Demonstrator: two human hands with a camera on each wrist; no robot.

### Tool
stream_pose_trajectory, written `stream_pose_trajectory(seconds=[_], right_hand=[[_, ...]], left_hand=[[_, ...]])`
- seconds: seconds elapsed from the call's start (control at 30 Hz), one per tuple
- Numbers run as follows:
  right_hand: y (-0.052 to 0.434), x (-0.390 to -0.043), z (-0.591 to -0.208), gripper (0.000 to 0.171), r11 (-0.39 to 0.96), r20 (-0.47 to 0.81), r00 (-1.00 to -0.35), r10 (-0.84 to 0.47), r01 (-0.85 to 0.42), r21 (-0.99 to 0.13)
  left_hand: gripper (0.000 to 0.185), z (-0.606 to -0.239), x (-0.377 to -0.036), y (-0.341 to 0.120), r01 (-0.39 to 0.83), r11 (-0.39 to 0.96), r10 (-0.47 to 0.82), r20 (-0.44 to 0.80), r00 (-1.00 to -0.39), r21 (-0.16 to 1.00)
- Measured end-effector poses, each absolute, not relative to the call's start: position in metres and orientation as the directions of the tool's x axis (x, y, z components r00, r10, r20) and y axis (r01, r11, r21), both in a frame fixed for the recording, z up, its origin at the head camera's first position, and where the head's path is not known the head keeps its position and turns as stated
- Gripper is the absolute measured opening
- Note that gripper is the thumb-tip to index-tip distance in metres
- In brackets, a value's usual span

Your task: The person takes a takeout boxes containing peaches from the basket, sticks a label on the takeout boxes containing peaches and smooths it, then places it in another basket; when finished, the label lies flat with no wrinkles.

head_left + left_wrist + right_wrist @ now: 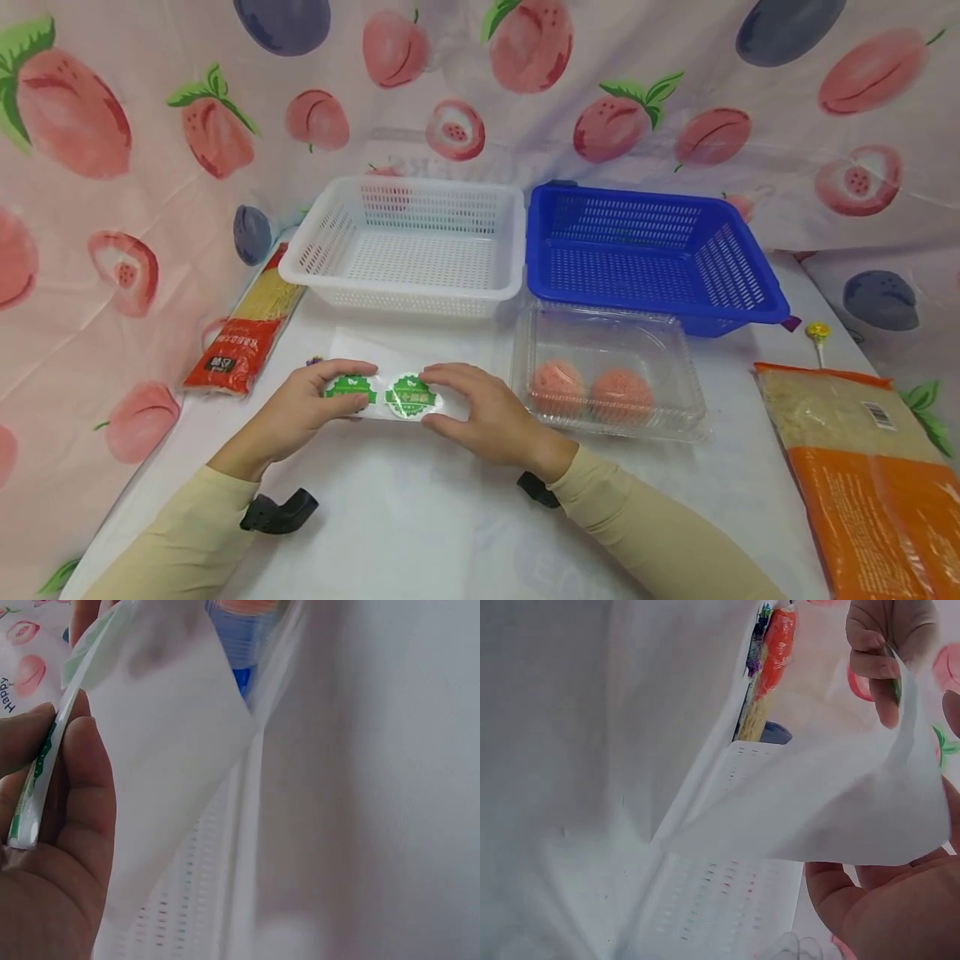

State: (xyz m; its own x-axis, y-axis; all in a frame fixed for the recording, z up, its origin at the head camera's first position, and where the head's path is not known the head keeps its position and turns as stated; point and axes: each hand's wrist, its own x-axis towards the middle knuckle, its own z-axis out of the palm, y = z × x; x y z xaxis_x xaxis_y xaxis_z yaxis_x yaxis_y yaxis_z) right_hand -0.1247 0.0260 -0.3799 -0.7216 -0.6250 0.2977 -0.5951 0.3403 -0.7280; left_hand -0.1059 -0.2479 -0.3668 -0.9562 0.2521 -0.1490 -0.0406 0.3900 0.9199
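Observation:
A white sheet of round green-and-white stickers (380,406) is held up between both hands over the table. My left hand (296,410) pinches its left end, thumb in front beside one sticker (347,384). At the right end, my right hand (491,417) holds the sheet, its fingertips at the edge of another round sticker (409,397). From the left wrist, the sheet (172,750) appears from behind, blank, its folded edge between thumb and fingers. The right wrist view shows the blank sheet (832,810) covering part of the right fingers.
Behind the hands stand a white basket (405,293) and a blue basket (652,304). A clear plastic box (675,342) with two pink balls sits right of the hands. A red noodle packet (243,350) lies left; an orange-and-clear bag (862,492) lies right, near a gold-topped stick (818,332).

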Motion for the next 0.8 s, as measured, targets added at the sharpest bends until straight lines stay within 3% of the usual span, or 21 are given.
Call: stream_pose_trajectory(seconds=[0.4, 0.8], right_hand=[[0.024, -0.127, -0.383, 0.04, 0.305, 0.341, -0.693, -0.635, -0.631, -0.714], [0.023, -0.127, -0.383, 0.034, 0.284, 0.295, -0.726, -0.622, -0.56, -0.779]], left_hand=[[0.041, -0.362, -0.106, -0.24, -0.025, 0.383, 0.275, -0.14, -0.951, 0.924], [0.041, -0.361, -0.107, -0.236, 0.007, 0.35, 0.311, -0.109, -0.944, 0.937]])
